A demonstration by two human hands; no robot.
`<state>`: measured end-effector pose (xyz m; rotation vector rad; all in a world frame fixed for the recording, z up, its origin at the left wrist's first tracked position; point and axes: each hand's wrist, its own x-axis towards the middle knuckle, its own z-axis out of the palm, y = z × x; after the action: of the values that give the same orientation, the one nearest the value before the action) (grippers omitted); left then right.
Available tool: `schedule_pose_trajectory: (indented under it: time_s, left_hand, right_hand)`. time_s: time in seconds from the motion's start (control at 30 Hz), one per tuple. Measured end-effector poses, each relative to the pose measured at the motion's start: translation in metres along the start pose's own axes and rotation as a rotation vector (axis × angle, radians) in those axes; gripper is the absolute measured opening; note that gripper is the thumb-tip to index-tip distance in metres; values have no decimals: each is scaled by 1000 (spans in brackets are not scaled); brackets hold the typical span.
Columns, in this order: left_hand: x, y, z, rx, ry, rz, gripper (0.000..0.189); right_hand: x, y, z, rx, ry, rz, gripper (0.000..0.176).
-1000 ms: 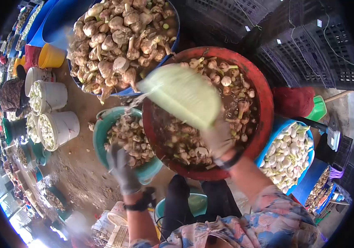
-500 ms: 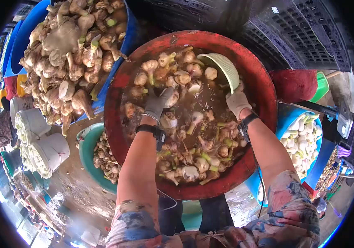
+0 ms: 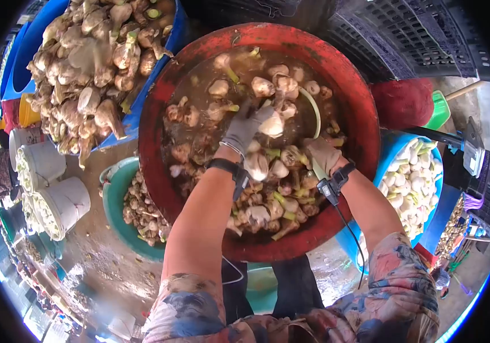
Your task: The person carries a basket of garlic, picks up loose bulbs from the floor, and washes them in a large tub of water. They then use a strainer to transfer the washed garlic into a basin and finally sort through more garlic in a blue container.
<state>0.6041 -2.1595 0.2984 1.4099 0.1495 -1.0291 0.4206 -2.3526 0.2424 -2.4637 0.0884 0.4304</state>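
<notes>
A big red tub (image 3: 350, 197) holds muddy brown water with many garlic bulbs (image 3: 257, 166), some with cut green stems. My left hand (image 3: 242, 127), in a grey wet glove, reaches into the middle of it. Its fingers are apart and touch a pale garlic bulb (image 3: 272, 124); the fingertips are partly hidden. My gloved right hand (image 3: 322, 154) grips the rim of a light green plastic basket (image 3: 317, 111) at the tub's right side. Mostly the basket's curved rim shows, as the bowl lies under water with bulbs at its mouth.
A blue tub (image 3: 136, 123) heaped with dirty garlic stands at upper left, above a teal basin (image 3: 120, 220) of small bulbs. White buckets (image 3: 68, 203) are further left. At right stands a light-blue tub (image 3: 379, 171) of clean white garlic. Black crates (image 3: 422, 43) rise behind.
My right hand has lowered the basket from a tilted position above the water into it. My left hand has moved right, towards the basket, and bulbs have gathered between the hands.
</notes>
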Motion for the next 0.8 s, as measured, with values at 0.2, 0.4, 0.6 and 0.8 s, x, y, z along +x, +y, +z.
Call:
schedule_pose_trajectory:
  time_s: [0.2, 0.4, 0.6, 0.8]
  left_hand:
    - [-62, 0, 25, 789, 186, 409, 81]
    - [-159, 36, 12, 653, 308, 689, 77]
    - [-268, 53, -49, 723, 415, 825, 77]
    - [-382, 40, -103, -335, 652, 466, 71]
  right_hand:
    - [-46, -91, -50, 1445, -114, 841, 26]
    - [-75, -208, -95, 1242, 19, 809, 32]
    - [-94, -296, -91, 1190, 134, 684, 24]
    - [-45, -352, -4, 105, 314, -372, 49]
